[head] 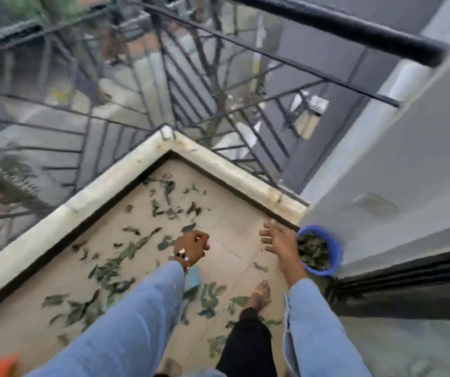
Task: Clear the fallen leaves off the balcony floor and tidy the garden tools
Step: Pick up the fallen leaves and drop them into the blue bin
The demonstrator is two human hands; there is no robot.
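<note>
Blue bucket beside the slack, empty right hand collects leaves; left hand is curled, its hold unclear.

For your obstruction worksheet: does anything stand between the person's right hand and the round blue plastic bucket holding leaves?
Nothing visible does. The open right hand hangs just left of the round blue plastic bucket, beside its rim, with no object between them.

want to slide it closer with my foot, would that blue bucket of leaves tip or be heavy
The blue bucket looks low and wide, so it would probably slide, not tip. It holds only leaves, so it is likely light. Being light, a hard nudge might skid it along the wall.
</note>
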